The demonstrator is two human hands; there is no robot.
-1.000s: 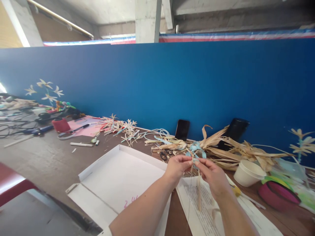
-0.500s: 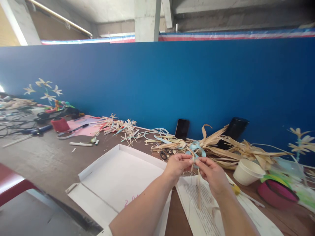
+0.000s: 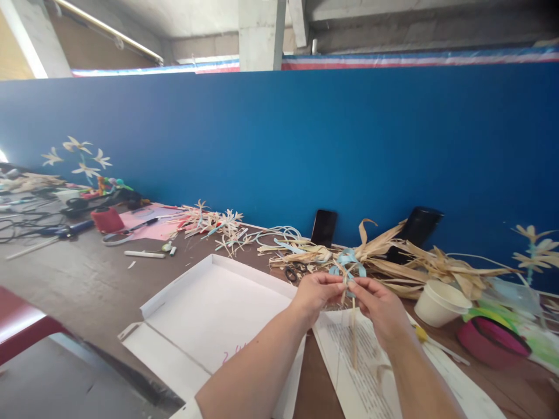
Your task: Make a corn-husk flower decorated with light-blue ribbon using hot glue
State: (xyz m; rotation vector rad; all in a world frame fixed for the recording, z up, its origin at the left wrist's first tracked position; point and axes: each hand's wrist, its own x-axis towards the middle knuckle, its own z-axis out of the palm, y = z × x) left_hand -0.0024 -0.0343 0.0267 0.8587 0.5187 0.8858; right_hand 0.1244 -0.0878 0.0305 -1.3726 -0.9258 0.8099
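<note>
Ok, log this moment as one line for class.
left hand: pinching; right hand: pinching; between: small piece, details unclear; by hands: light-blue ribbon; nearby: printed sheet, white box

Blue partition (image 3: 218, 145) behind brown table (image 3: 102, 279); concrete pillar (image 3: 261, 38) beyond; red seat (image 3: 17, 320) at left

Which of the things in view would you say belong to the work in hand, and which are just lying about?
Apparently in use:
light-blue ribbon-like strip at the fingertips of the left hand and right hand
thin straw-coloured stick below them
dry tan husk-like leaves behind, probably material

Apparently just lying about:
black rectangular phone
shallow white cardboard box
cream round cup
</note>
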